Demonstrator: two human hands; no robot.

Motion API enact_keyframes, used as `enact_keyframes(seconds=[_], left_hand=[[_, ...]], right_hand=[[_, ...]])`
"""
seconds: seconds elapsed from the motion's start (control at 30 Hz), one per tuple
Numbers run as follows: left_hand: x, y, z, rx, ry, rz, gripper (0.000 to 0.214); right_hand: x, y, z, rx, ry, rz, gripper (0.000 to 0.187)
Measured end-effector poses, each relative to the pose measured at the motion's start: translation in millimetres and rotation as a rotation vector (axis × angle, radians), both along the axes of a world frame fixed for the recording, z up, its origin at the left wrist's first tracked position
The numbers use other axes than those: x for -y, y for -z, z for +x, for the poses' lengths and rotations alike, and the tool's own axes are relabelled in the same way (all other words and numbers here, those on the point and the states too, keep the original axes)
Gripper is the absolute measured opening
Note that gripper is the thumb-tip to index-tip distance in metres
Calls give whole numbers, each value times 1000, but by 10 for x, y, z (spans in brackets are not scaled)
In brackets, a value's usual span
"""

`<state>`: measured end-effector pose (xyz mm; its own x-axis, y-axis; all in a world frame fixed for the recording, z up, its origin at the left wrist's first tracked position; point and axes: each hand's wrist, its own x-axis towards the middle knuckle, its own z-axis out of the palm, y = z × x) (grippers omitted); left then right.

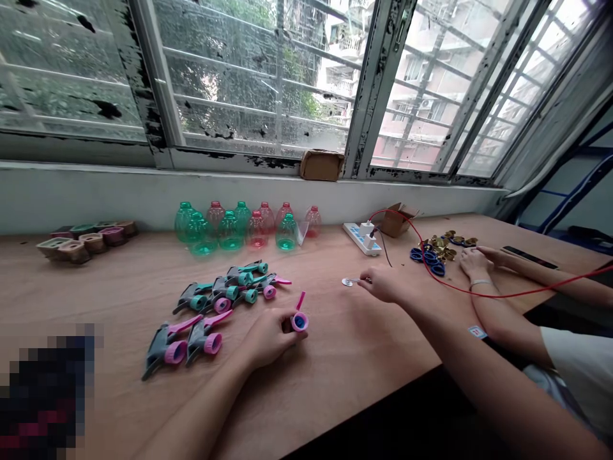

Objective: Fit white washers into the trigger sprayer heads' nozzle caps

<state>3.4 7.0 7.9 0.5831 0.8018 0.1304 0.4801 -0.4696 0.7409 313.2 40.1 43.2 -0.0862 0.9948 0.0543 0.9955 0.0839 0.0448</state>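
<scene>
No legible text. Power strip (363, 239) had blue print on top, too small to read. Small blue-and-white tag (477, 331) near the table edge had marks, also unreadable. No brands or numbers could be made out.

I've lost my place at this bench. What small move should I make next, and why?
Probably bring the small silver piece in your right hand over to the pink-and-blue sprayer part in your left hand: each hand holds a separate part, and assembled-looking gray-and-pink trigger sprayers lie nearby.
</scene>
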Motion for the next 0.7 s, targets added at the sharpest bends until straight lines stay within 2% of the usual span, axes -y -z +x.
enact_keyframes(seconds=[0.17,0.43,0.53,0.6,0.7], left_hand=[[4,-10,1,-24,8,5,19],[34,-26,14,-36,34,55,16],[78,-50,16,-106,116,86,15],[115,-75,9,-169,157,110,16],[167,-144,-25,-296,135,202,22]], right_hand=[[-151,-67,28,79,15,-51,27],[-157,-51,-92,26,31,14,31],[-160,16,-335,-79,-80,8,28],[-164,93,-568,-254,-220,18,23],[-183,204,-952,-434,-360,78,22]])
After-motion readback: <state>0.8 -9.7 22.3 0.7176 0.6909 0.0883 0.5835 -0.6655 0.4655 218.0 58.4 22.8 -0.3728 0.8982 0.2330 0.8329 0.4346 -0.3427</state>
